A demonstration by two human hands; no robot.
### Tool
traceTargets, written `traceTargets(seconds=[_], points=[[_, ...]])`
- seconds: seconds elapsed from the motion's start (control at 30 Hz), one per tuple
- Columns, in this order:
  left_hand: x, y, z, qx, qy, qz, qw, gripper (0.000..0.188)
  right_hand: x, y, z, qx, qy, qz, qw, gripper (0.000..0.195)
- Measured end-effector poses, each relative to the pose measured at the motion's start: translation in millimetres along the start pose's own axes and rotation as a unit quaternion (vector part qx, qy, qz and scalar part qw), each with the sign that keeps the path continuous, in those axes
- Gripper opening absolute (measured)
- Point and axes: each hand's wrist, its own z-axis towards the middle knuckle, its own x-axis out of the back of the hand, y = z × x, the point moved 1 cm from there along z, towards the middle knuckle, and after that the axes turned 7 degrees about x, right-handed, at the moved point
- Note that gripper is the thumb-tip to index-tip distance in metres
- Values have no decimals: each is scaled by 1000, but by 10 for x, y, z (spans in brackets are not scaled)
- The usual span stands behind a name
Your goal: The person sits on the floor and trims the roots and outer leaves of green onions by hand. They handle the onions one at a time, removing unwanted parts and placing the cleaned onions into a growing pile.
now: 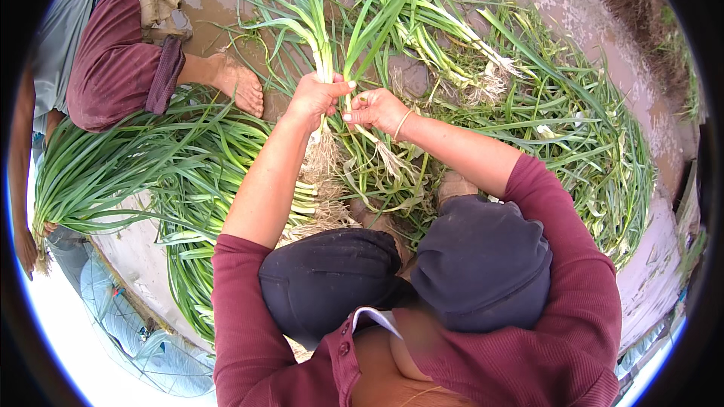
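My left hand (318, 97) is closed around the pale stems of a bunch of green onions (320, 48), leaves pointing away from me and roots hanging below the fist. Close beside it, my right hand (376, 110) pinches a green onion stalk (348, 87) with thumb and fingers; its roots angle down to the right. Both hands nearly touch. Under and left of my left forearm lies a large pile of green onions (226, 152), white root ends towards my knees. More green onions (452, 56) with roots lie beyond my right hand.
Loose leaves and trimmings (599, 164) cover the ground at the right. Wet mud (588, 17) surrounds the heaps. At the left, another person (113, 62) sits with a bare foot near the pile, and a hand there holds a large bunch of green onions (96, 175).
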Motion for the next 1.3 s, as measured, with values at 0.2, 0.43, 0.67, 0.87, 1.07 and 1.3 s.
traceTargets(seconds=[0.2,0.43,0.67,0.87,1.07,1.3], points=[[12,48,-66,18,-52,-67,996,13,-19,33,34,-67,-29,219,973,24],[34,183,-121,-7,-48,-76,996,17,4,209,0,-121,-55,307,942,17],[282,317,3,-82,-28,-105,991,17,-121,313,-286,-193,-322,-151,915,14],[248,617,-29,-65,-75,-171,980,22,-34,687,-555,-111,-424,-488,755,43],[832,1080,-180,-171,-278,-352,877,29,1015,-167,-138,125,183,-569,792,19],[603,906,-163,-232,-191,-390,871,41,1570,-184,210,159,235,-640,714,12]])
